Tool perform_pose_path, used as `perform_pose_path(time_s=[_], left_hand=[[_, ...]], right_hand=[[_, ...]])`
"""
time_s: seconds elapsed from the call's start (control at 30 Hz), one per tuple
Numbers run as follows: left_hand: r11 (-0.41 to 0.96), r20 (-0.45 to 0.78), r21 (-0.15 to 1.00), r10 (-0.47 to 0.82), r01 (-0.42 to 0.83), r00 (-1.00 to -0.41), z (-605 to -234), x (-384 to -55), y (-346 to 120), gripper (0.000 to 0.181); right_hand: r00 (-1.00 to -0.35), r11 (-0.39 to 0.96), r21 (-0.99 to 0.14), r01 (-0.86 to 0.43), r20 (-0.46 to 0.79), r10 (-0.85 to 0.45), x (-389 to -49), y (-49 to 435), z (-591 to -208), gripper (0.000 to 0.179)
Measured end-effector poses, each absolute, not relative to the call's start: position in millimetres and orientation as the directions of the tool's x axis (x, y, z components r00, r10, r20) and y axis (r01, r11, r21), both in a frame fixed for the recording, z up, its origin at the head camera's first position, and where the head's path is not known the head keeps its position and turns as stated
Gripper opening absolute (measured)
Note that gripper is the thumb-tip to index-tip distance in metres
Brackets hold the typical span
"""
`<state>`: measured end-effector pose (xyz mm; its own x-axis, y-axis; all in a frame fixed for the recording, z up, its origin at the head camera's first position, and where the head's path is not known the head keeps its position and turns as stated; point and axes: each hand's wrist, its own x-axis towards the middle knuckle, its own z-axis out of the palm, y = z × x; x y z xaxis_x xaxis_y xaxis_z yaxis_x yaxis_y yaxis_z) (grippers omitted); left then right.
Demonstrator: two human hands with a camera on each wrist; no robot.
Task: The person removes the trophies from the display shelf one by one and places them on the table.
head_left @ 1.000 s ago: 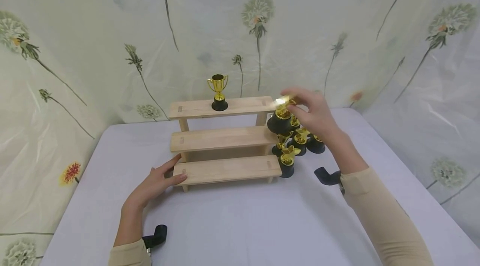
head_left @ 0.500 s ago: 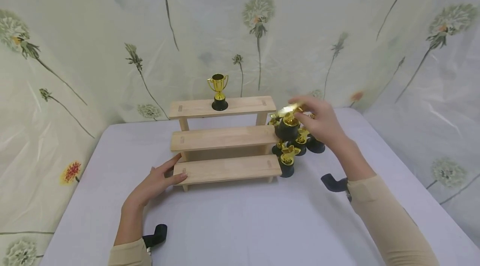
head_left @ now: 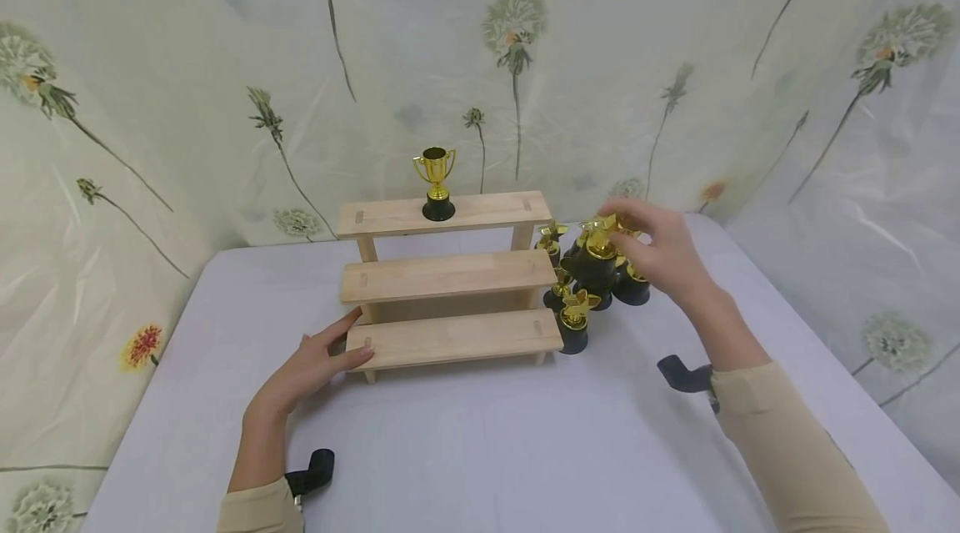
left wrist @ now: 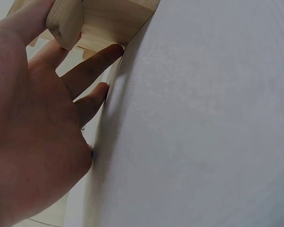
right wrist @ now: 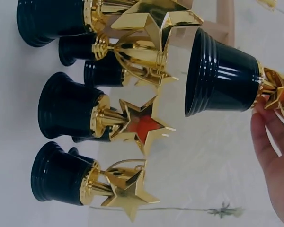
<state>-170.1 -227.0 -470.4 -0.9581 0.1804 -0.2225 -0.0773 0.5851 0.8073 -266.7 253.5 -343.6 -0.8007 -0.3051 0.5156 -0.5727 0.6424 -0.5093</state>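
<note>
My right hand [head_left: 656, 253] pinches a gold star trophy [right wrist: 222, 75] by its star. In the right wrist view its black base hangs tilted in the air, close to other trophies. My left hand [head_left: 311, 366] holds the left end of the lowest step of a three-step wooden stand [head_left: 457, 339], thumb at the front and index finger behind. The left wrist view shows the other fingers [left wrist: 92, 71] stretched along the white cloth. A two-handled gold cup trophy [head_left: 435, 174] stands upright on the top step.
Several star and cup trophies crowd together right of the stand, among them a star trophy [head_left: 576, 324] by the lowest step and another star trophy [head_left: 551, 243] near the top step. A flowered curtain [head_left: 585, 82] rises behind the white table [head_left: 450, 450].
My right hand has moved right and a little down with the star trophy, away from the stand's top step. My left hand, the stand and the cup trophy have stayed put.
</note>
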Motion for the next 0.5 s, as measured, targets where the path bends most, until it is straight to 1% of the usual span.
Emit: perform_pose_path(time_s=[0.27, 0.5], left_hand=[[0.584, -0.237, 0.807, 0.182, -0.089, -0.955, -469, -170, -226, 0.086], [0.587, -0.239, 0.805, 0.184, -0.088, -0.953, -469, -170, -227, 0.086]], right_hand=[[-0.775, 0.647, -0.474, -0.598, 0.547, -0.316, -266, 263, -350, 0.033], [-0.807, 0.672, -0.496, -0.550, 0.523, -0.275, -261, 270, -355, 0.030]])
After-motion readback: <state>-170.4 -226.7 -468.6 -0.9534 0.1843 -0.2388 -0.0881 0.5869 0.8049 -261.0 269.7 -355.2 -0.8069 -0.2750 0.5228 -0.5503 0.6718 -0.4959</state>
